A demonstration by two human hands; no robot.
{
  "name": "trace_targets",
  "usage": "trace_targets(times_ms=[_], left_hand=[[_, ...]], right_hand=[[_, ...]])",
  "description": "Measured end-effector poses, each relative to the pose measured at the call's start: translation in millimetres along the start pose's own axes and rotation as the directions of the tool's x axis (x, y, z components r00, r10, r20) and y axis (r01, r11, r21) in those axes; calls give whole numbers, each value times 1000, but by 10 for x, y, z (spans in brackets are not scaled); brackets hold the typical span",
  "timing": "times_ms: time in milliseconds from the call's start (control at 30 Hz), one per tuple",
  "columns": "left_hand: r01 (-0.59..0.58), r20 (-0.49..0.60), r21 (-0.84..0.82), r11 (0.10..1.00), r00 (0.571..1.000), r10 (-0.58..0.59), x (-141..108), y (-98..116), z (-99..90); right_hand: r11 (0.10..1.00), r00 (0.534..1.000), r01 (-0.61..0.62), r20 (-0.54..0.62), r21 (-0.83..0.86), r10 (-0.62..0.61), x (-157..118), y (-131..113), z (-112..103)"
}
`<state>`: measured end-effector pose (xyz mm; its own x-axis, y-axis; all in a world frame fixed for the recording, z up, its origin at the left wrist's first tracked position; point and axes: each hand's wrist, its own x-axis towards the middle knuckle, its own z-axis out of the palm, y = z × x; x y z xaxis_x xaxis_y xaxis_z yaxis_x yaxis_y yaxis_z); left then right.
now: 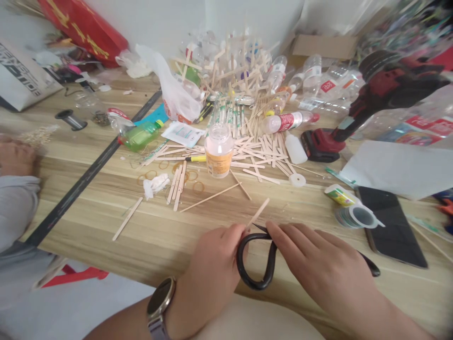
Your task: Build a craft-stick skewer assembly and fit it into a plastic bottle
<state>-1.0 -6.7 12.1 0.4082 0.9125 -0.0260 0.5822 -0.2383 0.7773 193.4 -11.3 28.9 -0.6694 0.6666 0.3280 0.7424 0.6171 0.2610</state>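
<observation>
My left hand, with a watch on its wrist, is closed around a flat wooden craft stick whose far end sticks out past the fingers. My right hand grips a pair of black-handled scissors. One handle loop lies between my two hands, and part of the other handle shows beyond my right hand. A dark pointed tip shows beside the stick; my fingers hide most of the blades. Before my hands stand a clear jar with an orange label and several loose craft sticks.
A red and black power tool, a phone and a tape roll lie to the right. Plastic bottles and piled sticks fill the back. At left, another person's hand rests beyond a black strip.
</observation>
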Motion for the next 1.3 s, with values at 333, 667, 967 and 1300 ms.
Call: trace_targets(times_ms=[333, 667, 967, 1300], left_hand=[[-331, -158, 530, 781, 866, 474, -60, -68, 107], [-252, -70, 364, 897, 953, 296, 46, -43, 81], [-346, -71, 668, 659, 852, 519, 85, -126, 96], [-399, -22, 720, 568, 805, 593, 107, -187, 77]], right_hand=[[787, 947, -320, 160, 528, 278, 31, -81, 34], [929, 978, -189, -20, 318, 206, 14, -43, 188], [498, 847, -532, 439, 685, 300, 134, -37, 205], [458, 816, -563, 550, 688, 178, 221, -28, 206]])
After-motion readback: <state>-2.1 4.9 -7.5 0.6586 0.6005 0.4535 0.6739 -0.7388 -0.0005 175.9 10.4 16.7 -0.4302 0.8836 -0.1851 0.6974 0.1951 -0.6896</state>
